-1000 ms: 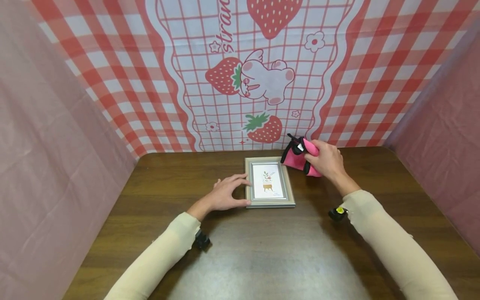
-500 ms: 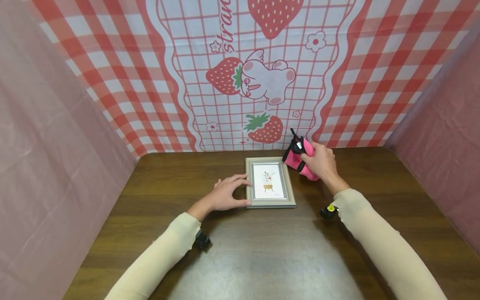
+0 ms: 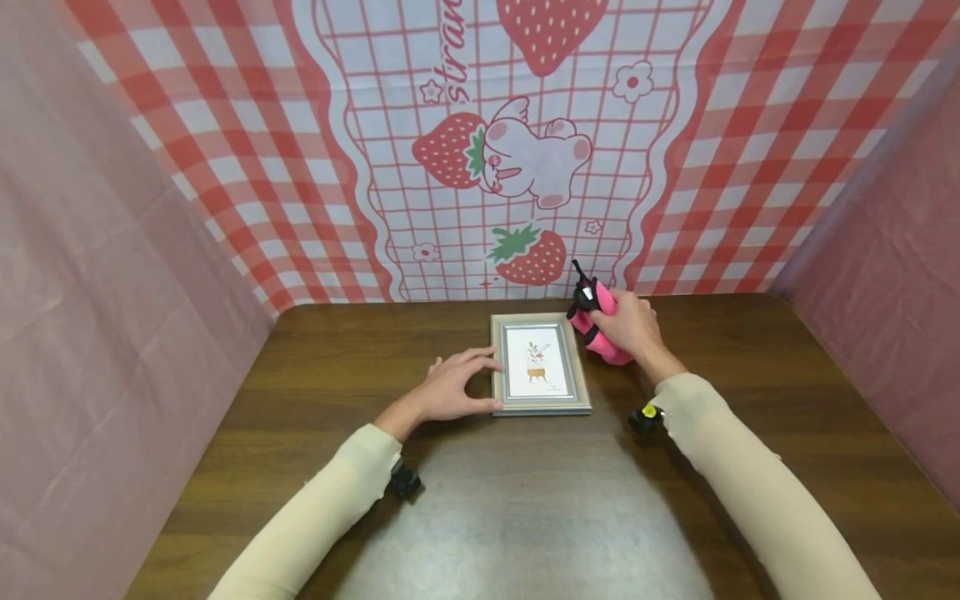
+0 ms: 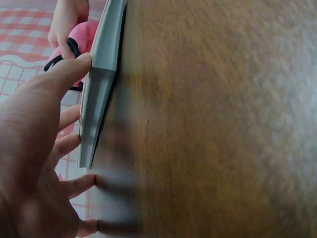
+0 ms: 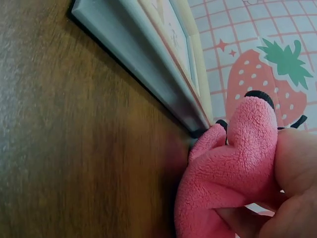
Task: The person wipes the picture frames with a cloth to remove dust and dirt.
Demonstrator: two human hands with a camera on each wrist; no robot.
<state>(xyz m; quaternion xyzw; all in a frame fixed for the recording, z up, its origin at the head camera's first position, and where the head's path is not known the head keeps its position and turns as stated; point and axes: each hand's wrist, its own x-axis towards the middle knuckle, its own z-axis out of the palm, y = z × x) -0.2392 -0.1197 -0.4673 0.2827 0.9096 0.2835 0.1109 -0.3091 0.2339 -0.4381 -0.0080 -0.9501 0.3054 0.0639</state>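
A picture frame (image 3: 582,383) with a silvery-beige border lies flat on the table, a potted-plant print inside it. My left hand (image 3: 456,386) rests at its left side, fingers spread, with the thumb and some fingertips touching the border; in the left wrist view two fingertips reach past the frame to the table. Against the frame's upper right edge, my right hand (image 3: 634,323) grips a bunched pink fleecy cloth (image 3: 611,350) with black edging. A black loop and a white tag stick out at its top. The right wrist view shows the cloth (image 5: 223,183) beside the frame's side wall (image 5: 143,54).
The brown wooden table (image 3: 510,517) ends at a back curtain (image 3: 300,167) with red checks and strawberries, close behind the cloth. Pink curtains (image 3: 97,292) hang on both sides. A small black camera sits at each wrist.
My right hand has shifted left, bringing the cloth closer along the frame's right edge and bunching it more. The left hand and the frame stay where they were.
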